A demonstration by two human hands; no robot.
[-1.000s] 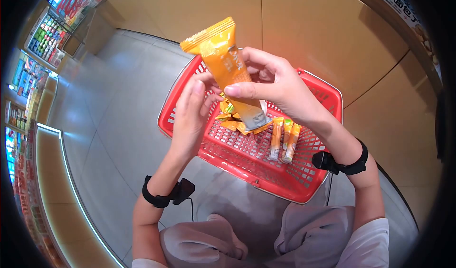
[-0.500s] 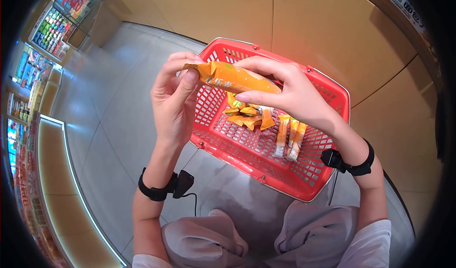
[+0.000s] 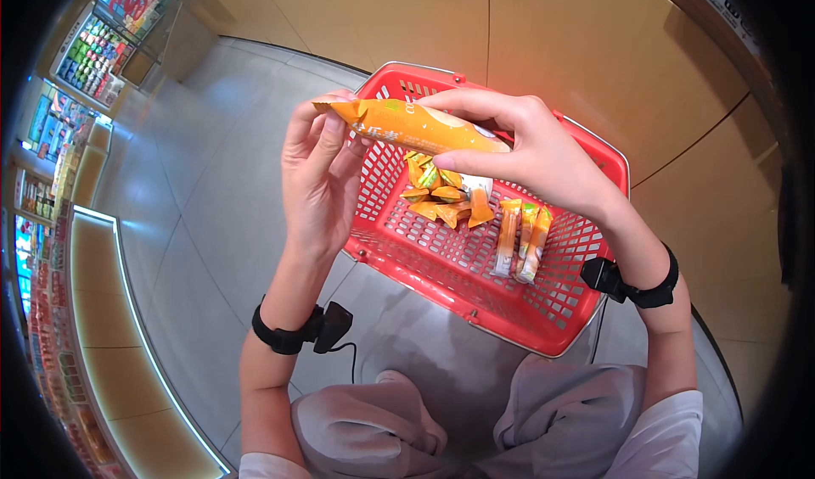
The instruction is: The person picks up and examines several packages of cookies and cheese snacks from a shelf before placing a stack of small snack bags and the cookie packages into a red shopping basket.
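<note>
An orange snack packet (image 3: 407, 127) with white lettering is stretched between my hands, above a red shopping basket (image 3: 407, 267). My left hand (image 3: 318, 161) pinches its crimped left end between thumb and fingers. Around its right end, my right hand (image 3: 518, 144) is closed, thumb on the near side and fingers on the far side. Below, inside the basket, lies a cluster of small orange wrapped packets (image 3: 441, 195), partly hidden by the held packet. Right of them, three slim orange-and-white stick packets (image 3: 522, 241) lie side by side on the basket's floor.
The basket stands on grey floor tiles (image 3: 229, 165), against a tan panelled counter (image 3: 577, 38). Lit store shelves (image 3: 89, 59) and a curved, light-edged display base (image 3: 110, 309) run along the left. My knees (image 3: 365, 424) are just in front of the basket.
The held packet has turned slightly, so more of its printed front shows. Its left end has shifted a little leftward and up. Both hands keep their hold.
</note>
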